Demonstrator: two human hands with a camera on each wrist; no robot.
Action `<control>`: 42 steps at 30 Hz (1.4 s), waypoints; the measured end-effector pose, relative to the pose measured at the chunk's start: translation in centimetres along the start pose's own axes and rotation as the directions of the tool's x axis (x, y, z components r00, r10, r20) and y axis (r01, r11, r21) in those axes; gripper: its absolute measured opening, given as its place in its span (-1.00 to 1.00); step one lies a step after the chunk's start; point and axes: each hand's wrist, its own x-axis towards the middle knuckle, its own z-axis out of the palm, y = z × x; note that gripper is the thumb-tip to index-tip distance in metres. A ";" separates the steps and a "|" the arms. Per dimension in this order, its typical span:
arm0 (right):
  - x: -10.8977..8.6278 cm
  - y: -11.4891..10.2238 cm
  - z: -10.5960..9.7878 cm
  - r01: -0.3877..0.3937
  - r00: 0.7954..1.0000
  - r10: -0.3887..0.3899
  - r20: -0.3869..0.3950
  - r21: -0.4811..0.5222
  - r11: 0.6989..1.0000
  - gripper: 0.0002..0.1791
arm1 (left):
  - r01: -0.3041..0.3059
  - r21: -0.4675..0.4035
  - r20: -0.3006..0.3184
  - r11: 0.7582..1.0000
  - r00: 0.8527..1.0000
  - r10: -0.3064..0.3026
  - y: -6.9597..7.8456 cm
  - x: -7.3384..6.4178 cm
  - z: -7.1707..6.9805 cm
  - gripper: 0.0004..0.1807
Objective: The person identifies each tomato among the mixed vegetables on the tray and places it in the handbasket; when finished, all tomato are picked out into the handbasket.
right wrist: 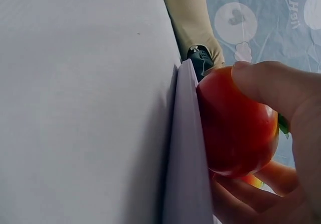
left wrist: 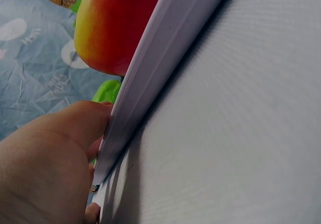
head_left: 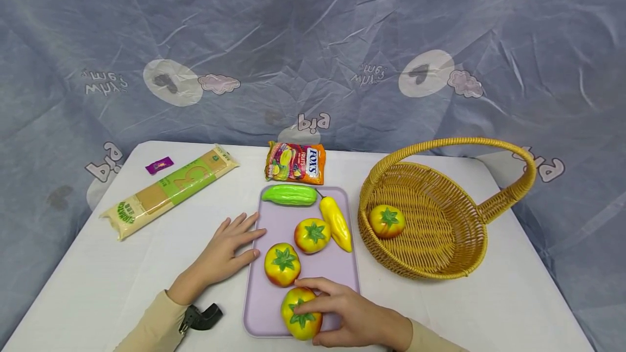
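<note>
With thumb and fingers about its sides, my right hand [head_left: 349,314] grips a yellow-red toy persimmon [head_left: 293,322] with a green leaf top, at the near end of the lilac tray [head_left: 264,314]. In the right wrist view, the red underside of this persimmon [right wrist: 235,123] shows beside the tray's rim. My left hand [head_left: 222,254] lies at the tray's left edge, fingers extended over the rim. Further up the tray are two more persimmons, one nearer [head_left: 282,265] and one farther [head_left: 312,236], a yellow pepper [head_left: 335,224] and a green ridged vegetable [head_left: 290,195].
A wicker basket [head_left: 469,243] with a tall handle stands right of the tray, one persimmon [head_left: 386,221] inside. Behind the tray lies a candy bag [head_left: 295,163]. At the left are a long noodle packet [head_left: 171,192] and a small purple wrapper [head_left: 159,165].
</note>
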 end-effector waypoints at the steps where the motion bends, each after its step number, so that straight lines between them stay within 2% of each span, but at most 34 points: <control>1: 0.0 0.0 0.0 0.002 1.000 -0.002 -0.004 -0.001 1.000 -0.41 | 0.000 0.000 0.000 1.000 1.000 0.000 0.0 0.0 0.0 -0.50; 6: 0.0 0.1 0.0 -0.006 1.000 0.007 -0.019 0.021 1.000 -0.41 | 0.007 -0.004 0.000 1.000 1.000 -0.007 0.0 0.0 0.0 -0.50; 13: -0.1 0.1 0.0 -0.070 0.998 0.071 0.004 0.123 0.990 -0.42 | -0.007 -0.018 -0.017 1.000 1.000 0.007 0.2 0.1 -0.1 -0.49; 42: -0.3 0.3 0.1 -0.025 0.999 0.027 -0.017 0.089 0.996 -0.44 | 0.008 -0.016 -0.005 1.000 1.000 -0.008 0.2 0.0 -0.1 -0.50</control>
